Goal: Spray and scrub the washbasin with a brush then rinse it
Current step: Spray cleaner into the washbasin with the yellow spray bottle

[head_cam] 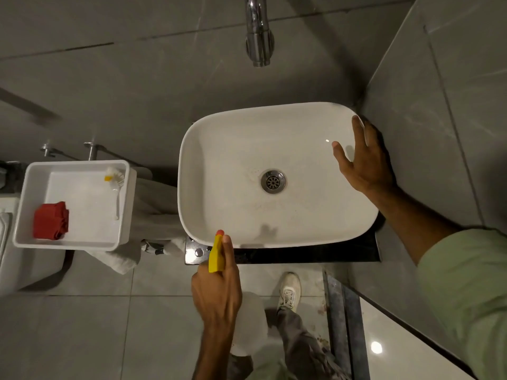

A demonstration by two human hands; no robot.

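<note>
The white washbasin (pixel 227 149) sits on a dark counter, with a metal drain (pixel 273 181) at its middle. My left hand (pixel 219 294) grips a spray bottle (pixel 216 255) with a yellow head and orange nozzle at the basin's near rim, nozzle aimed into the bowl. The bottle's pale body hangs below my hand. My right hand (pixel 365 160) rests on the basin's right rim, fingers spread, holding nothing. A white brush (pixel 116 185) with a yellow collar lies in a white tub at the left.
A chrome tap (pixel 258 34) juts from the grey wall above the basin. The white tub (pixel 24 204) also holds a folded red cloth (pixel 51 220). A tiled wall (pixel 439 105) stands close on the right. My shoe (pixel 289 290) is on the floor below the counter.
</note>
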